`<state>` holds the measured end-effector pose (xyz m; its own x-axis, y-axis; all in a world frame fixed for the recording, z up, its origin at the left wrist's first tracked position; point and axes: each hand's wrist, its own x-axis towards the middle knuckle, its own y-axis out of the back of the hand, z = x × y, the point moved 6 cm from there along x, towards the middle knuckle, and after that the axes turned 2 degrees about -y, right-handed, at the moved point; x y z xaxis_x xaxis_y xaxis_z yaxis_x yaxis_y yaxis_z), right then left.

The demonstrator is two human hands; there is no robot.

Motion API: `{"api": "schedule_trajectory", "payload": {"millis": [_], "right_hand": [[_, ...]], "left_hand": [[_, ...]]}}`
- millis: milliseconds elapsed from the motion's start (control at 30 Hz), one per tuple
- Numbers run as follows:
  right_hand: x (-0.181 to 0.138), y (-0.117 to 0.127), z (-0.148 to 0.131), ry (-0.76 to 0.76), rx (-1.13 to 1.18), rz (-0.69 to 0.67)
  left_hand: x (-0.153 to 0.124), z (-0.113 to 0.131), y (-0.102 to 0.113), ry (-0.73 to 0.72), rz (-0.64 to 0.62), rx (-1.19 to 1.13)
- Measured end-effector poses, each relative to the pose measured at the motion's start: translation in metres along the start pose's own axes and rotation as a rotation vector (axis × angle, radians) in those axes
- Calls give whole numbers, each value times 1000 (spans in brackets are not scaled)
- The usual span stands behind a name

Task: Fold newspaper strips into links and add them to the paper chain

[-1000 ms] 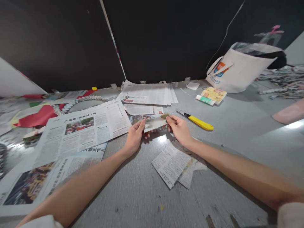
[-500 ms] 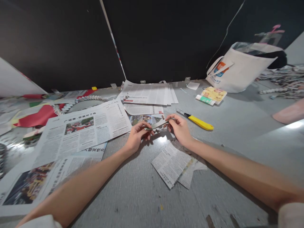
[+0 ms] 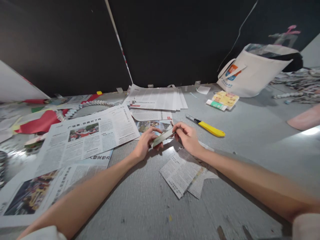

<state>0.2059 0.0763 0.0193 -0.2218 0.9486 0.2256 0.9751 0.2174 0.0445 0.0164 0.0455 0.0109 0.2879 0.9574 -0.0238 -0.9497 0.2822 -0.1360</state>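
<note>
Between my two hands, above the grey table (image 3: 140, 206), is a narrow folded paper strip (image 3: 162, 137), greyish on the side that shows. My left hand (image 3: 145, 143) pinches its lower left end, thumb and fingers closed on it. The other end sits in the fingertips of my right hand (image 3: 187, 137). Under and beside my right wrist lie several cut newspaper pieces (image 3: 178, 173), partly overlapping. A yellow utility knife (image 3: 208, 127) with its blade out rests on the table just right of my right hand.
Newspaper sheets (image 3: 87, 136) spread on the left, near a red paper piece (image 3: 40, 122) and a woven paper chain (image 3: 92, 103). Stacked newspapers (image 3: 155, 98) lie behind my hands. A yellow packet (image 3: 226, 98) and a white bag (image 3: 255, 70) stand back right, before a dark panel (image 3: 175, 43).
The strip has turned in my hands, so its flat grey face now shows more broadly. My right fingers have shifted slightly along its end. Things on the table stay put.
</note>
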Motion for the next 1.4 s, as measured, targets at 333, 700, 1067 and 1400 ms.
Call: {"api": "schedule_trajectory", "payload": {"millis": [333, 700, 1067, 1400], "right_hand": [[-10, -13, -1, 112, -107, -178], [0, -12, 6, -75, 69, -128], [1, -16, 7, -51, -5, -192], [2, -17, 6, -26, -27, -199]], "left_hand": [[3, -4, -9, 25, -35, 229], [6, -7, -3, -45, 7, 216], [5, -3, -6, -56, -5, 153], [5, 0, -8, -68, 4, 167]]}}
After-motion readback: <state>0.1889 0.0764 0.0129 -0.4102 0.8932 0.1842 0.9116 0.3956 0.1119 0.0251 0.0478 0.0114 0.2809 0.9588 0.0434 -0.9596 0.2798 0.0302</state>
